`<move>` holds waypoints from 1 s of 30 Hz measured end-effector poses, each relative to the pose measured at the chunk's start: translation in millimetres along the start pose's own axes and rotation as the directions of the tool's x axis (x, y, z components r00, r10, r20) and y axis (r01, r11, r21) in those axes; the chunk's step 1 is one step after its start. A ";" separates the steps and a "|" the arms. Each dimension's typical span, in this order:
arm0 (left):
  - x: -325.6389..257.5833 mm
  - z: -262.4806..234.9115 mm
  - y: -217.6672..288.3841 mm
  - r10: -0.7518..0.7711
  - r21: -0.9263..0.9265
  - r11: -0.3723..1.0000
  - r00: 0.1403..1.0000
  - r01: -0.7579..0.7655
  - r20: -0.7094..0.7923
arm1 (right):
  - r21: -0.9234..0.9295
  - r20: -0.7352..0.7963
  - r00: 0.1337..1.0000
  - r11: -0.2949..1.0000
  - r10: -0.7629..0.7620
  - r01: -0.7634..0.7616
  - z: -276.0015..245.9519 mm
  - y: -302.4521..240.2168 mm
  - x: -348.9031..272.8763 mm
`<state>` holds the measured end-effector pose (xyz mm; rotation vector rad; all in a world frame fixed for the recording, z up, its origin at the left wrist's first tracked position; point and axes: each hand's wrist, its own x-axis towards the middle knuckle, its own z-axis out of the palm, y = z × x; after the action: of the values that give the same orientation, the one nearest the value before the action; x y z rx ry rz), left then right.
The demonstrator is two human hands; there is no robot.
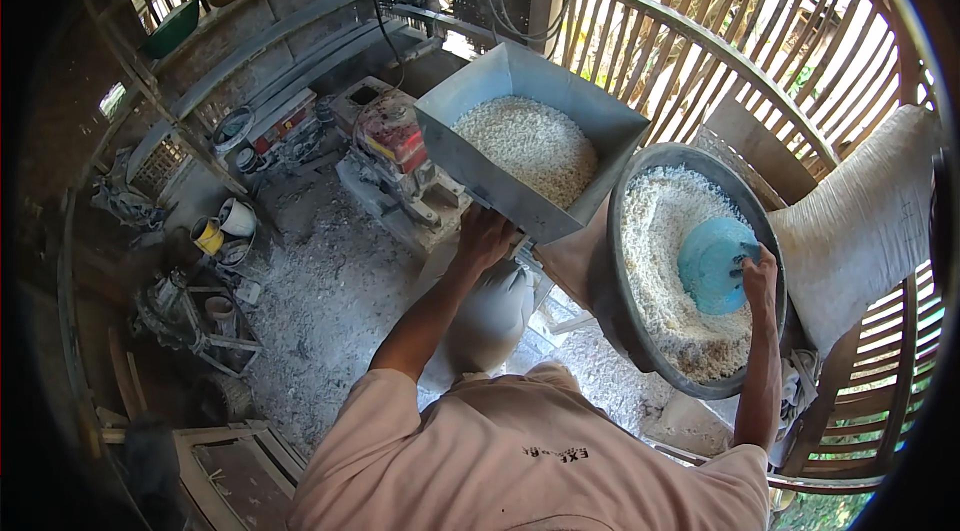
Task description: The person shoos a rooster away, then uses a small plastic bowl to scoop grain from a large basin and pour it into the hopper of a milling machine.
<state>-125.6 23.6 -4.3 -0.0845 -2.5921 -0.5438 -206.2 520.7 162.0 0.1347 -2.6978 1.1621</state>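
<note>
My right hand (760, 276) grips the rim of a light blue plastic bowl (715, 256), which is tilted into coarse white grain-like material (650, 261). A large dark grey round basin (622, 331) holds this material. To its left is a square sheet-metal hopper (590, 86), with a mound of similar white material (525, 146) in it. My left hand (487, 236) is closed at the hopper's lower near edge, beside a short metal piece; what its fingers hold is hidden. Below that hand stands a pale bulging sack (490, 316).
A dusty engine with red parts (400, 136) stands left of the hopper. A filled pale sack (860, 221) leans right of the basin by the slatted wall (700, 21). Buckets (237, 218) and a wooden frame (225, 331) are at left on the powdery floor (330, 261).
</note>
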 end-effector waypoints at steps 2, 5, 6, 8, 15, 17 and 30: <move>-1.2 -5.2 -1.2 0.000 -0.023 1.000 0.998 0.001 0.065 | 0.011 -0.030 0.999 1.000 0.019 -0.019 0.2 -6.5 -1.6; -3.2 -13.4 1.2 0.105 -0.078 0.991 0.994 -0.105 0.005 | -0.023 -0.027 1.000 1.000 -0.001 0.000 -2.6 -2.5 -1.9; -3.6 -13.1 2.2 0.092 -0.060 0.994 0.996 -0.092 -0.002 | -0.022 -0.026 1.000 1.000 -0.004 0.003 -2.0 -3.4 -1.6; -2.6 -13.0 4.0 0.082 -0.043 0.996 0.997 -0.083 -0.010 | -0.037 -0.034 0.999 0.999 -0.001 0.000 -1.7 -4.2 -1.7; 6.1 0.5 17.8 -0.090 0.136 0.987 0.996 0.087 0.016 | 0.016 -0.038 0.999 1.000 0.022 -0.021 -1.9 -8.7 -3.0; 0.4 5.2 17.2 -0.058 0.155 0.985 0.995 0.070 -0.081 | 0.008 -0.017 1.000 1.000 0.016 -0.016 -2.5 -0.5 -2.1; -2.5 -2.0 21.2 0.010 -0.012 1.000 0.964 -0.014 -0.265 | -0.027 -0.009 1.000 1.000 0.009 -0.009 -2.8 -1.9 -2.1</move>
<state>-119.2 42.4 3.8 -0.0293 -2.3253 -0.5304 -203.4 521.4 164.7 0.1132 -2.7080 1.1259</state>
